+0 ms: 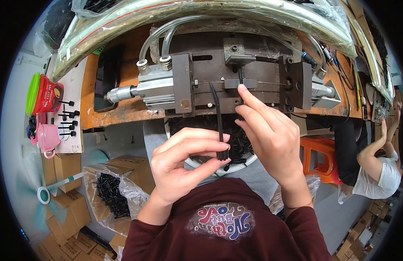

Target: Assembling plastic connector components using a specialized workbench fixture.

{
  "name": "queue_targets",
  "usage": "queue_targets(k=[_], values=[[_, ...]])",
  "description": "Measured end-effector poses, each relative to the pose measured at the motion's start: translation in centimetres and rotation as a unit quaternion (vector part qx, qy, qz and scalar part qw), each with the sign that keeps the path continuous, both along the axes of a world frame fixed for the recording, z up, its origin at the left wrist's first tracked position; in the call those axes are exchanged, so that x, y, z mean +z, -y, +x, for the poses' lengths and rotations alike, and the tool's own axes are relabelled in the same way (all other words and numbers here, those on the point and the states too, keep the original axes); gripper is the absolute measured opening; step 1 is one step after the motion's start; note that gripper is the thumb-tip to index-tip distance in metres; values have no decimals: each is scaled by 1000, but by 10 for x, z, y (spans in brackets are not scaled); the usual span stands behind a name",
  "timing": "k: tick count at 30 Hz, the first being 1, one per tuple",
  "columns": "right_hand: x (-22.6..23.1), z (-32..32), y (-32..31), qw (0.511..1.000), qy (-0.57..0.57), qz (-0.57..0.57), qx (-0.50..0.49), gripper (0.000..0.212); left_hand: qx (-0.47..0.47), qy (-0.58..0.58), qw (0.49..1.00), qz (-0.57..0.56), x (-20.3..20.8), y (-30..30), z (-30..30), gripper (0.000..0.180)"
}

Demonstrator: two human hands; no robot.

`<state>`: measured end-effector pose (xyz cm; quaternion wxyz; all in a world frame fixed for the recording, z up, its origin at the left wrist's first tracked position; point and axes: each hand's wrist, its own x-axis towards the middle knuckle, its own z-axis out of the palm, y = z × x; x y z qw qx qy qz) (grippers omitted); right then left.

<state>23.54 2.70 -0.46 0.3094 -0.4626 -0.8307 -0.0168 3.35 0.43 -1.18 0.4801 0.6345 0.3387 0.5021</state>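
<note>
My left hand [179, 163] pinches slim black plastic sticks [219, 126] between thumb and fingers; one long stick points up towards the machine. Whether it holds two or more is hard to make out. My right hand [273, 135] reaches to the small dark block [231, 84] at the middle of the metal fixture [262, 98]. Its index fingertip presses on another black stick lying across that block, and the other fingers curl around the stick's near end. The thumb is hidden. A thin wire or rod runs sideways through the block between two cylinders.
Left and right pneumatic cylinders [155, 89] [325, 91] with clear hoses flank the fixture. Beneath my hands a white basin [249, 162] holds many black pieces. A phone [108, 78], pink cup [48, 137], spinning fan [43, 195], cartons and orange stool [316, 158] stand around; another person sits at right.
</note>
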Motion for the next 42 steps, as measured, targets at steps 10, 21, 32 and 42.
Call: queue_targets(k=[10,21,32,42], values=[[16,-3,2,997,41,-50,-37,22,-59,137,987,-54,-10,5,-2,34],[29,-15,12,668,-577,-456,112,15,-140,220,956,-135,-17,18,-7,26],[81,-65,-45,734,-635,-217,104,20,-63,95,993,24,10,32,-45,26],[212,-217,-184,769,-530,157,322,24,184,191,964,-10,28,56,-98,44]])
